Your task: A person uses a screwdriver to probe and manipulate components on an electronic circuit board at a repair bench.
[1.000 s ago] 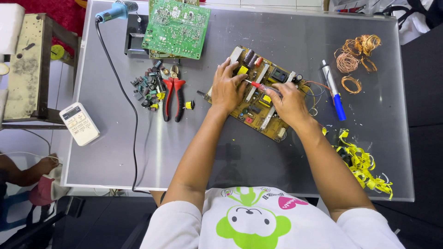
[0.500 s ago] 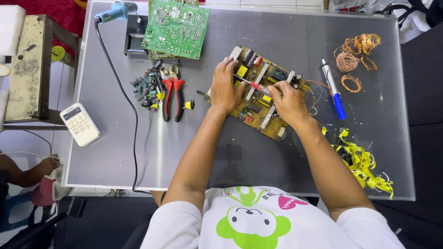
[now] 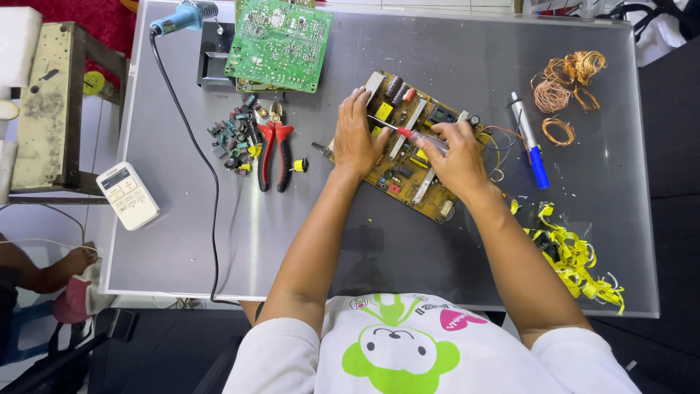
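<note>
Small electronics repair workshop, grey surface point(image 3: 452, 255) strewn with circuit boards point(image 3: 279, 44), red-handled pliers point(image 3: 275, 153), loose capacitors point(image 3: 233, 135), copper wire coils point(image 3: 565, 73), hot-air tool point(image 3: 182, 18)

Bright, even daylight fills the view, and colours look clean. The grey table point(image 3: 437, 241) has a soft sheen, palest along its far edge, with a faint dark reflection near its front edge between the arms. Shadows under both arms are weak and short. Focus is sharp across the table. The table's edges bow slightly, probably from a wide lens. No motion blur shows.
</note>
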